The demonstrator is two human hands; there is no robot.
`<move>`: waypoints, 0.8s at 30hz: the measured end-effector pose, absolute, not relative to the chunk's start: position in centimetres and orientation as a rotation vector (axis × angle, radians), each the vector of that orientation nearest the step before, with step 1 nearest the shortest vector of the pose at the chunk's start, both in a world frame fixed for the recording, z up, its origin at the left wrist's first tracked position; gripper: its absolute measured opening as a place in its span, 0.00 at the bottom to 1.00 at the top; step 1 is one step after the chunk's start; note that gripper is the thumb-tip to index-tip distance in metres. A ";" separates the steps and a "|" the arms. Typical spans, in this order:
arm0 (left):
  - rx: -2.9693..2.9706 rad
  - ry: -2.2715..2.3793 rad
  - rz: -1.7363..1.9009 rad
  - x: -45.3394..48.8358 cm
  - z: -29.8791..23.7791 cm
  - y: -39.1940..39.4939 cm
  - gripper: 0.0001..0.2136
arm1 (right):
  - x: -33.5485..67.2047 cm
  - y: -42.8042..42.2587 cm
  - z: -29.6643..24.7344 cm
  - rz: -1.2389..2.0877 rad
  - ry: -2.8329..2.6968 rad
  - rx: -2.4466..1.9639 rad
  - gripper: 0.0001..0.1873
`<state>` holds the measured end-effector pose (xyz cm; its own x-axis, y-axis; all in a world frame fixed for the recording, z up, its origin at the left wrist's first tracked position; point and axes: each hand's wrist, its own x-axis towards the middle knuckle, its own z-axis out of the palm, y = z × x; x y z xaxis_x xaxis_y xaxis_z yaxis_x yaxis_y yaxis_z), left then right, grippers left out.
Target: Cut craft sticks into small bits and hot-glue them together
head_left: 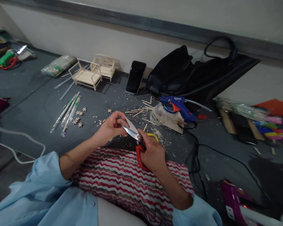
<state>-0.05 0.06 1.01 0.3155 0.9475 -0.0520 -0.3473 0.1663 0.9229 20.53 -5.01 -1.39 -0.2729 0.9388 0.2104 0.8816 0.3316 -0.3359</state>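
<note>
Near the centre of the frame, the left hand (pixel 113 126) had its thumb and fingers bent close together. The right hand (pixel 154 151) was curled, slightly lower. Bare forearms (pixel 81 154) slanted inward from lower left and lower right.

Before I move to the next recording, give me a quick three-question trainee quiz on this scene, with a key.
1. Which hand grips the scissors?
2. True or false: in the picture, the blue glue gun lies to the left of the phone.
3. How many small wooden furniture models stand to the left of the phone?

Key: 1. The right hand. 2. False; it lies to the right. 3. Two.
</note>
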 end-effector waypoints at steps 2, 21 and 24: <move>0.994 0.764 1.063 0.0 1.0 0.0 0.21 | 20.4 -5.0 -1.3 0.223 -2.243 -1.629 0.31; 0.955 0.790 1.105 0.1 1.4 -0.3 0.21 | 20.7 -4.6 -1.5 0.372 -2.091 -1.715 0.28; 0.939 0.776 1.123 0.1 1.2 -0.2 0.20 | 21.0 -4.4 -1.5 0.376 -2.032 -1.701 0.28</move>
<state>0.07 -0.20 1.18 0.2633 0.9634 -0.0497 -0.3871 0.1527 0.9093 20.98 -4.40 -1.47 -0.1286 0.9767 0.1717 0.8506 0.1977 -0.4872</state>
